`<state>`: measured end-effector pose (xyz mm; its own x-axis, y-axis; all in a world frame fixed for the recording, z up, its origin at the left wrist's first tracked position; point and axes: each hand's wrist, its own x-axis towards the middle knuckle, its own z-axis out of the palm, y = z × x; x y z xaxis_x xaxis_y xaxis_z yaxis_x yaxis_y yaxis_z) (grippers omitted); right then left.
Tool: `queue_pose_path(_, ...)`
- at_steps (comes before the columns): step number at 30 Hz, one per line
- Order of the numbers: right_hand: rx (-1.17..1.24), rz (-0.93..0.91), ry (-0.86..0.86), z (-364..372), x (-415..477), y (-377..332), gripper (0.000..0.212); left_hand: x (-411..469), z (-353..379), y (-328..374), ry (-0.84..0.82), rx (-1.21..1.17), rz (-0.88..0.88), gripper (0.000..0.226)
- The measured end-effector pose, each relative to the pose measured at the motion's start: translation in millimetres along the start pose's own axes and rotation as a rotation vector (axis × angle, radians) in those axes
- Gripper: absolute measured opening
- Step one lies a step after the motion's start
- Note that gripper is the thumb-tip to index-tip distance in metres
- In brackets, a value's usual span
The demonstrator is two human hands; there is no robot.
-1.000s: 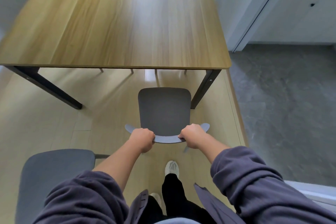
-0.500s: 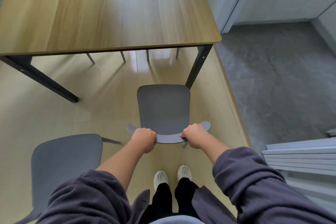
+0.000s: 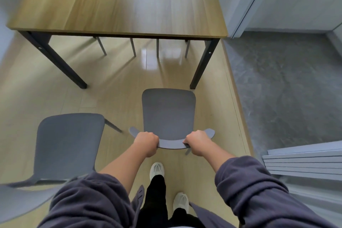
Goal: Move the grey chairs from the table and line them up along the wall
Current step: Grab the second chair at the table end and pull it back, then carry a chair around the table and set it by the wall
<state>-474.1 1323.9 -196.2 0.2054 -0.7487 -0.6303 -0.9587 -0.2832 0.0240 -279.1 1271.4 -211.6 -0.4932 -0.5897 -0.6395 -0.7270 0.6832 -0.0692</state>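
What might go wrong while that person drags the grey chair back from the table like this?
1. The held chair sits close beside the second chair; pulled back crookedly, their legs may clip.
2. Both hands, left and right, grip only the backrest top, so the chair could tip or twist.
3. The person's shoes stand right behind it; a rear leg might catch a foot.

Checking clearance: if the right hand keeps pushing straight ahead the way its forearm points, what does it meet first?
Itself, nothing: the right hand is already clamped on the grey chair backrest. Pushed on, the chair's seat front probably reaches the table's right front leg first; depth is unclear.
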Motion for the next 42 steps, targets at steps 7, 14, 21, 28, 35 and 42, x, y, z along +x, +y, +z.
queue_pose_path(7, -0.056, -0.034, -0.027, 45, -49, -17, 0.025, -43, 40, 58, -0.009, -0.051, -0.074, 0.023)
queue_pose_path(14, -0.104, -0.088, -0.065, 75, -88, -35, 0.021, -76, 73, 93, -0.015, -0.087, -0.073, 0.021)
queue_pose_path(21, -0.048, -0.058, -0.065, 91, -109, -56, 0.023, -98, 91, 101, -0.029, -0.09, -0.051, 0.02)
queue_pose_path(28, 0.361, -0.002, -0.125, 98, -123, -48, 0.026, -97, 71, 98, -0.235, -0.295, -0.005, 0.028)
queue_pose_path(35, 0.635, 0.168, -0.065, 93, -136, 19, 0.043, -66, 3, 125, -0.127, -0.467, 0.013, 0.043)
queue_pose_path(42, 0.644, 0.218, -0.063, 103, -132, 133, 0.041, 9, -53, 182, -0.097, -0.569, 0.003, 0.038)
